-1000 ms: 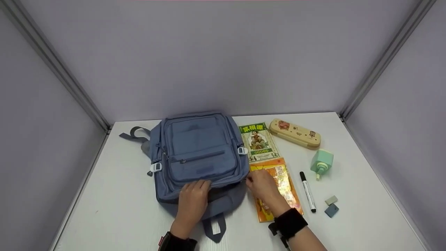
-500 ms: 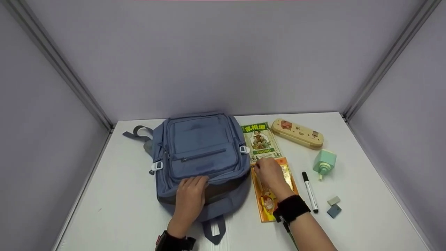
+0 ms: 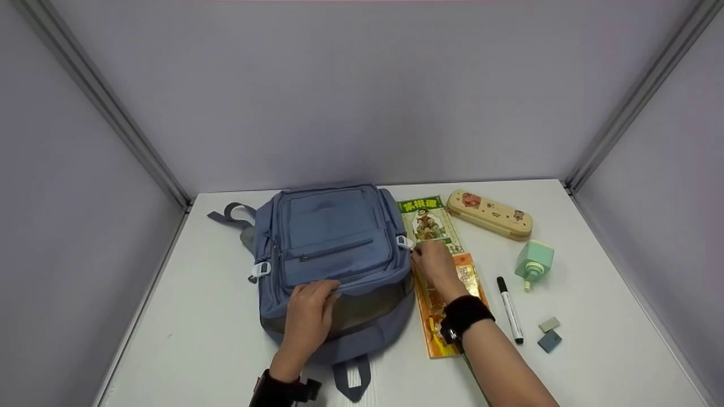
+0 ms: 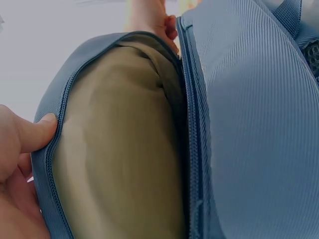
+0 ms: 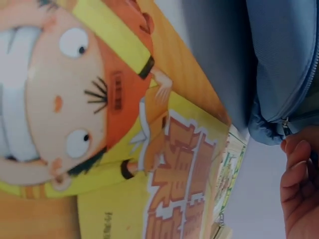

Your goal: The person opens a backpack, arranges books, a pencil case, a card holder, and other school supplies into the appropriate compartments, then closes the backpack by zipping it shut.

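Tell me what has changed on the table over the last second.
The right hand has moved forward along the backpack, pinching the zipper pull, and the opening gapes wider. The left hand still grips the backpack beside the opening; the pencil case and marker stayed put.

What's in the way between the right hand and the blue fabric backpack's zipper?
Nothing visible: the right hand pinches the small metal zipper pull at the side of the blue fabric backpack. The left hand also grips the backpack.
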Available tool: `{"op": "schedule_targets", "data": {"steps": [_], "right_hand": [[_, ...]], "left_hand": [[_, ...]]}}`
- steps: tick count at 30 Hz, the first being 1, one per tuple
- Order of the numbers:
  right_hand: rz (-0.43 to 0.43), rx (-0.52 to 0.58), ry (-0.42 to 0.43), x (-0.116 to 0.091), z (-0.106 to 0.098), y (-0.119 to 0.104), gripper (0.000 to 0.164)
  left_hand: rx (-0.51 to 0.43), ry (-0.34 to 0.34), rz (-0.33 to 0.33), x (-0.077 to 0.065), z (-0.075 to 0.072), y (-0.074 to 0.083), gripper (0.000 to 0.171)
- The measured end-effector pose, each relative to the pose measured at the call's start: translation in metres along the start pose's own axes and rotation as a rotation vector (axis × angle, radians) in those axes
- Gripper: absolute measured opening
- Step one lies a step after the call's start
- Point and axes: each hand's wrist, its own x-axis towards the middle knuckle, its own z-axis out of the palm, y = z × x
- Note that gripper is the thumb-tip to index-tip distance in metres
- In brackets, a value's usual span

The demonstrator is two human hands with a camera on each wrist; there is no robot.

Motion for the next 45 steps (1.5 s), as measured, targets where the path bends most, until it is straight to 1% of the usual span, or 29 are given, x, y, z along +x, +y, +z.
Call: {"op": "schedule_targets", "data": {"steps": [4,8,10,12,14,16,18,19,20,22,23,25,27,29,30,34,36,38,40,42,45], "right_hand": [[0.032,0.025,0.004,0.006,0.007,0.003,0.035],[0.075,0.025,-0.038,0.013,0.007,0.004,0.030],[0.102,0.018,-0.085,0.016,0.003,0.003,0.024],[0.112,-0.012,-0.121,0.017,-0.004,0.001,0.017],[0.103,-0.040,-0.116,0.017,-0.013,-0.003,0.015],[0.055,-0.033,-0.075,0.016,-0.023,-0.009,0.019],[-0.041,0.050,-0.055,0.013,-0.033,-0.020,0.027],[-0.108,0.108,-0.062,0.011,-0.038,-0.028,0.031],[-0.180,0.173,-0.086,0.009,-0.043,-0.036,0.036],[-0.299,0.288,-0.165,0.002,-0.050,-0.052,0.049],[-0.346,0.326,-0.211,-0.001,-0.053,-0.060,0.055],[-0.413,0.355,-0.283,-0.006,-0.055,-0.071,0.063],[-0.434,0.356,-0.325,-0.007,-0.052,-0.077,0.062],[-0.452,0.336,-0.353,-0.006,-0.048,-0.080,0.054],[-0.467,0.318,-0.354,-0.006,-0.046,-0.080,0.048],[-0.530,0.229,-0.323,-0.006,-0.038,-0.078,0.022],[-0.553,0.209,-0.285,-0.007,-0.034,-0.075,0.015],[-0.554,0.235,-0.252,-0.008,-0.032,-0.071,0.015],[-0.550,0.286,-0.218,-0.006,-0.031,-0.066,0.017],[-0.537,0.351,-0.201,-0.003,-0.031,-0.061,0.018],[-0.505,0.447,-0.201,0.005,-0.034,-0.057,0.021]], "left_hand": [[-0.024,-0.018,-0.012,0.000,-0.003,0.000,0.022],[-0.034,-0.025,-0.026,0.004,-0.003,-0.001,0.019],[-0.022,-0.021,-0.031,0.007,-0.003,-0.001,0.018],[-0.005,-0.012,-0.033,0.011,-0.003,-0.002,0.017],[0.017,-0.005,-0.033,0.015,-0.003,-0.001,0.016],[0.042,-0.004,-0.032,0.019,-0.004,-0.001,0.016],[0.067,-0.006,-0.030,0.023,-0.004,-0.002,0.016],[0.076,-0.009,-0.030,0.026,-0.005,-0.002,0.017],[0.080,-0.015,-0.031,0.029,-0.005,-0.002,0.017],[0.082,-0.038,-0.037,0.035,-0.006,-0.002,0.016],[0.081,-0.049,-0.041,0.038,-0.005,-0.002,0.016],[0.074,-0.071,-0.050,0.045,-0.005,-0.002,0.016],[0.073,-0.092,-0.052,0.050,-0.003,0.000,0.015],[0.063,-0.105,-0.054,0.053,-0.002,0.000,0.015],[0.055,-0.115,-0.055,0.053,-0.002,0.001,0.015],[0.012,-0.188,-0.060,0.048,-0.001,-0.002,0.018],[0.001,-0.231,-0.063,0.043,-0.003,-0.008,0.021],[-0.012,-0.261,-0.069,0.037,-0.008,-0.015,0.027],[-0.033,-0.265,-0.084,0.031,-0.015,-0.026,0.032],[-0.093,-0.263,-0.110,0.025,-0.022,-0.039,0.033],[-0.221,-0.256,-0.164,0.018,-0.031,-0.057,0.031]]}}
